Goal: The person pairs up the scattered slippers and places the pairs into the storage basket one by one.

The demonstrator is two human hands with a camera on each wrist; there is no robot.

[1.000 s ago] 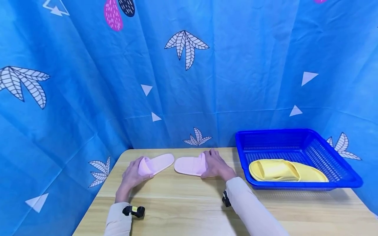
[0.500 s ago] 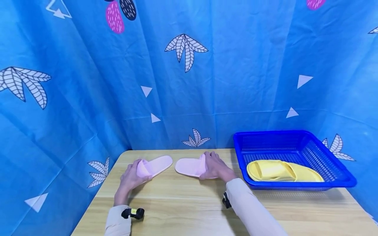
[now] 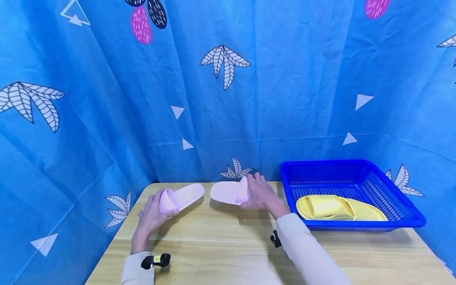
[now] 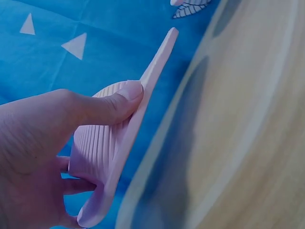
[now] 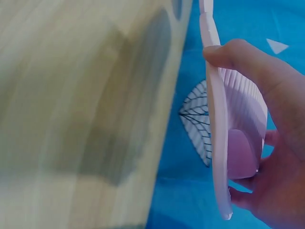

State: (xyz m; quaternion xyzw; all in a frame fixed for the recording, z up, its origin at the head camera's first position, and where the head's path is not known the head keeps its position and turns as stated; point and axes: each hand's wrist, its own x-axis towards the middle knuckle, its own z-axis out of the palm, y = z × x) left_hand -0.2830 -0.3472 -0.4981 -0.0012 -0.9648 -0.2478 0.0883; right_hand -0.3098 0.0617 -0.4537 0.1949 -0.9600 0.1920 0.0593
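My left hand [image 3: 154, 213] grips a pink slipper [image 3: 189, 195] around its ribbed strap. In the left wrist view the thumb presses the edge of that slipper [image 4: 151, 78], and a gap with a shadow separates it from the tabletop. A matching pink slipper [image 3: 225, 191] is held by my right hand [image 3: 261, 194], also around the strap. The right wrist view shows this slipper [image 5: 217, 114] clear of the table, with the thumb on its sole's edge and fingers beyond the strap. The two slippers' heel ends point toward each other, slightly apart.
On the right of the wooden table [image 3: 213, 245] stands a blue plastic basket [image 3: 360, 226]. Yellow slippers [image 3: 329, 206] lie in it; how many overlap is hard to tell. A blue patterned curtain [image 3: 292, 91] hangs behind the table and along its left.
Both pink slippers have risen off the table, and shadows now show beneath them. My left hand has shifted slightly left. The head view has tilted and turned a little.
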